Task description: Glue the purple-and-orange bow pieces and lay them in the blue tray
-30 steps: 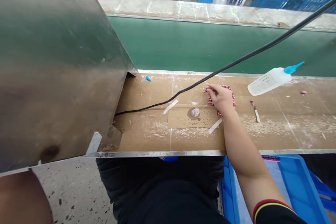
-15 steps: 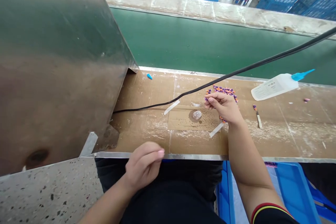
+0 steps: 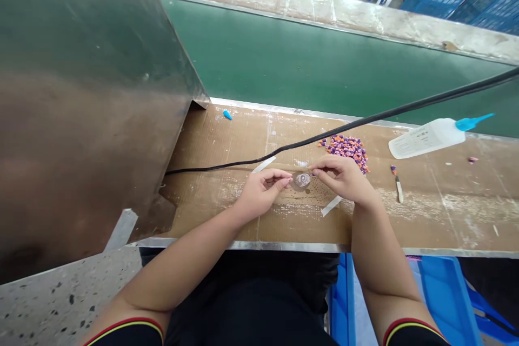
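Observation:
My left hand (image 3: 263, 190) pinches thumb and forefinger together just left of a small clear round dish (image 3: 302, 179); what the fingertips hold, if anything, is too small to make out. On the dish's other side, my right hand (image 3: 343, 177) grips a small purple piece (image 3: 313, 173) between thumb and fingers. Under the dish lies a cardboard patch (image 3: 320, 194) speckled with dark dots. Behind my right hand is a pile of small purple and orange pieces (image 3: 346, 148).
A black cable (image 3: 292, 143) crosses above the cardboard-covered bench. To the right are a white squeeze bottle (image 3: 427, 139) with a blue nozzle and a small knife (image 3: 399, 189). A metal panel (image 3: 81, 92) rises at left; a green belt (image 3: 304, 59) runs behind.
My left hand has come up from the bench's front edge to the dish. My right hand has moved slightly down and left, from the pile to the dish, with the purple piece.

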Demonstrator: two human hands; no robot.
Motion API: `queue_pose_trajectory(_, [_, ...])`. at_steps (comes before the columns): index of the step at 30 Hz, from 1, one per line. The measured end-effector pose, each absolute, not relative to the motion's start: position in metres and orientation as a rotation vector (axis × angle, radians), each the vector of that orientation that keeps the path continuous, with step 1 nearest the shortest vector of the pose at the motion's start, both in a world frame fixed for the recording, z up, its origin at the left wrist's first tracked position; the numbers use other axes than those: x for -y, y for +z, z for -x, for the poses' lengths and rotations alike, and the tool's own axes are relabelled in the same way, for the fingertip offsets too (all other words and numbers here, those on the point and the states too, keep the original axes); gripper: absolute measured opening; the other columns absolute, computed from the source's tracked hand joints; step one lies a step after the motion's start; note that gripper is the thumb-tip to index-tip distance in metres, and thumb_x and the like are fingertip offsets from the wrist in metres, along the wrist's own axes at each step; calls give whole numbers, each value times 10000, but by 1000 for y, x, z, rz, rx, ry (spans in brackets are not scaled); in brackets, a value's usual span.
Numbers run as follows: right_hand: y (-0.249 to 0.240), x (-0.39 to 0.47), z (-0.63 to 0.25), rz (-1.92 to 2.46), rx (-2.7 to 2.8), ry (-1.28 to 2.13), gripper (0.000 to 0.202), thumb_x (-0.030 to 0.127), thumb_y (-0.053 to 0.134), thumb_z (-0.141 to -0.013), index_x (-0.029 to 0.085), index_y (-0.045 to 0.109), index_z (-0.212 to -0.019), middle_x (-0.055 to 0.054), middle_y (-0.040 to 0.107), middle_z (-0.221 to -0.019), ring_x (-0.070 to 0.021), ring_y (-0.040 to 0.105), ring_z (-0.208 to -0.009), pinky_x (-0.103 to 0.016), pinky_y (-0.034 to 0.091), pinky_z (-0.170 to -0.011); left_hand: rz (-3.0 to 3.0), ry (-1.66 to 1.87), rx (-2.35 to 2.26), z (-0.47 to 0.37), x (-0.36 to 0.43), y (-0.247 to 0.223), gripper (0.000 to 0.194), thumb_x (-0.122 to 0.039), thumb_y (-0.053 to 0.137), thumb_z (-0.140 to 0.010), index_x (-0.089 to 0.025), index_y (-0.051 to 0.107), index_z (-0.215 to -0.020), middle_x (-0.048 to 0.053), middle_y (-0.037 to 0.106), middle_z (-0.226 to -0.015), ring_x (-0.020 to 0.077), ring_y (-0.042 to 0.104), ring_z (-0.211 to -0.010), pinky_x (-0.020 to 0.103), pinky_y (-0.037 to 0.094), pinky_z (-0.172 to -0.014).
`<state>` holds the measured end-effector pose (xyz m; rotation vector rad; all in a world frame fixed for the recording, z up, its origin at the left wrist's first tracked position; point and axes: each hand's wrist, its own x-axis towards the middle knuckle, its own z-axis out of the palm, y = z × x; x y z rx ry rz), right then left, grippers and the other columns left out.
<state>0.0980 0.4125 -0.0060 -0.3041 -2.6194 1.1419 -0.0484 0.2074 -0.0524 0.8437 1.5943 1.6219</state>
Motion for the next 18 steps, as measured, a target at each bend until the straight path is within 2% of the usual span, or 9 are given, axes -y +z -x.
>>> queue_pose_trajectory(7, [-5, -403, -100, 202, 2681, 1049, 179, 279, 654, -1006, 288, 830, -982, -26, 852, -1009, -201, 807, -901, -330, 650, -809, -758, 1686, -1565, 51, -204, -49, 249, -396, 786, -898, -159, 797, -974, 91, 794, -884, 188, 756, -810, 326, 654, -788])
queue_pose_trajectory(10, [-3, -402, -100, 209, 2716, 982, 178, 260, 651, -1009, 280, 828, -994, -20, 848, -962, -185, 796, -817, -313, 646, -780, -746, 1689, -1548, 50, -205, -48, 247, -386, 784, -903, -153, 783, -984, 92, 792, -905, 180, 755, -816, 319, 651, -796])
queue_pose_trajectory(18, [-5, -398, -98, 107, 2800, 788, 197, 200, 623, -1005, 262, 810, -994, -55, 811, -964, -192, 770, -820, -314, 636, -778, -678, 1731, -1520, 50, -205, -53, 372, -447, 807, -899, -146, 773, -1115, 93, 801, -918, 184, 767, -812, 332, 667, -814])
